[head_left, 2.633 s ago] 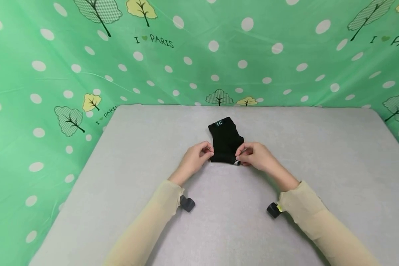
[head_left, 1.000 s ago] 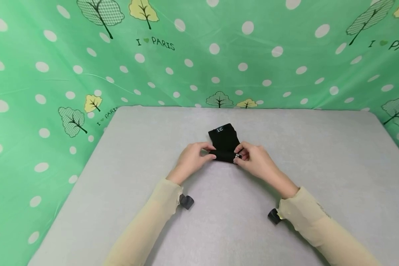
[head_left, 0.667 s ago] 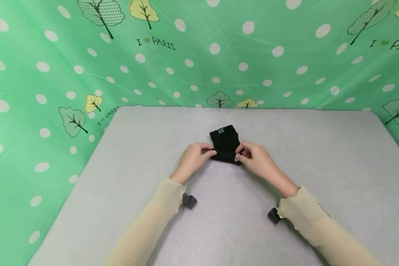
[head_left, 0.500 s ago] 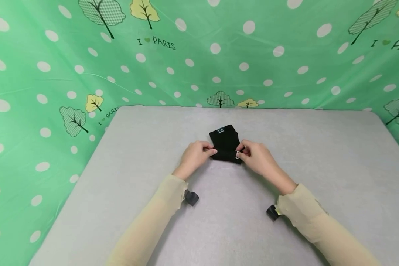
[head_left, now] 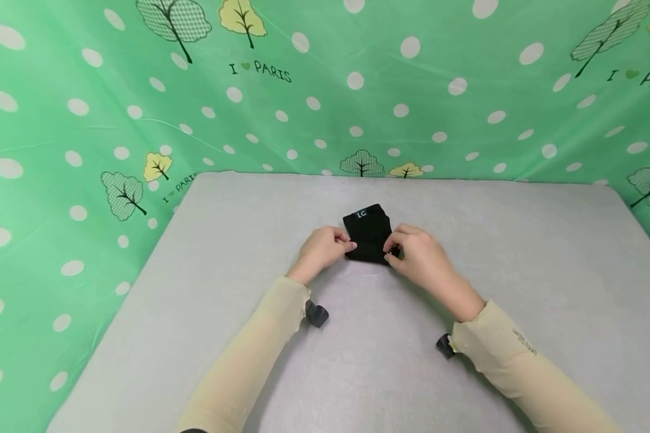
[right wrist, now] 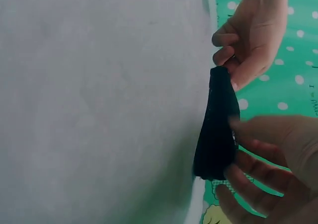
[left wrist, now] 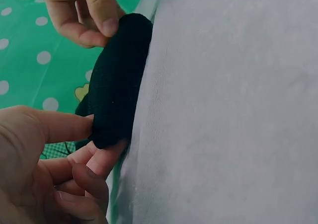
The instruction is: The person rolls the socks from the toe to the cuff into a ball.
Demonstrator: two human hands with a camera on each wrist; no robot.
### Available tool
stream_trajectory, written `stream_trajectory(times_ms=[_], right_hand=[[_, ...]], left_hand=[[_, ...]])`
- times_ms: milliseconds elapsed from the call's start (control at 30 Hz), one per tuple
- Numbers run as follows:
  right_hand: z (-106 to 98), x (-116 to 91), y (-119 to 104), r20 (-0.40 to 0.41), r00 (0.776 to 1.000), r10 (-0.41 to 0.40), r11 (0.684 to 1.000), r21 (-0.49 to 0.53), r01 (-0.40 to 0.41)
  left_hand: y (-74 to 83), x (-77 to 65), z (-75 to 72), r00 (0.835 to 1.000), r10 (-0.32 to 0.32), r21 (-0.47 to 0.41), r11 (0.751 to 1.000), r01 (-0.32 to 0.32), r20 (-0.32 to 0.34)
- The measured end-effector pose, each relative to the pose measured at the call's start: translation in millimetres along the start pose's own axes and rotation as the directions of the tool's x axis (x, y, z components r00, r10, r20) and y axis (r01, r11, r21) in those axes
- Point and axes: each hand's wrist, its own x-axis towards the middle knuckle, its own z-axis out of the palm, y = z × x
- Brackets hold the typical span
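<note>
A black sock [head_left: 367, 227] with a pale "LC" mark on its far end lies near the middle of the table, its near end turned over into a thick fold. My left hand [head_left: 323, 245] pinches the left end of that fold between thumb and fingers. At the right end, my right hand [head_left: 419, 255] pinches the fold and covers most of some white lettering. The left wrist view shows the folded sock [left wrist: 119, 82] edge-on as a rounded bundle. In the right wrist view, thumb and fingers lie on either side of the sock [right wrist: 216, 129].
Grey cloth covers the table [head_left: 520, 258]. Behind and to the left hangs a green dotted curtain [head_left: 314, 84] with trees and lettering. Black wrist devices [head_left: 316, 314] stick out from both pale sleeves [head_left: 249, 361].
The sock's near end has been rolled toward its far end, so it looks shorter. The white lettering is now mostly hidden. Both hands keep hold at the sides, the left slightly farther forward.
</note>
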Motion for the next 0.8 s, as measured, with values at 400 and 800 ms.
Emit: stream_trajectory(times_ms=[400, 800], right_hand=[[7.6, 0.3, -1.8, 0.005, 0.997, -0.073, 0.991, -0.112, 0.073], [3.9, 12.7, 7.5, 0.071, 0.997, 0.004, 1.0, 0.03, -0.006]], left_hand=[[3.3, -4.9, 3.3, 0.98, 0.189, 0.079, 0.98, -0.184, -0.065], [3.2, -14.8, -0.4, 0.982, 0.187, 0.196, 0.964, -0.177, -0.034]])
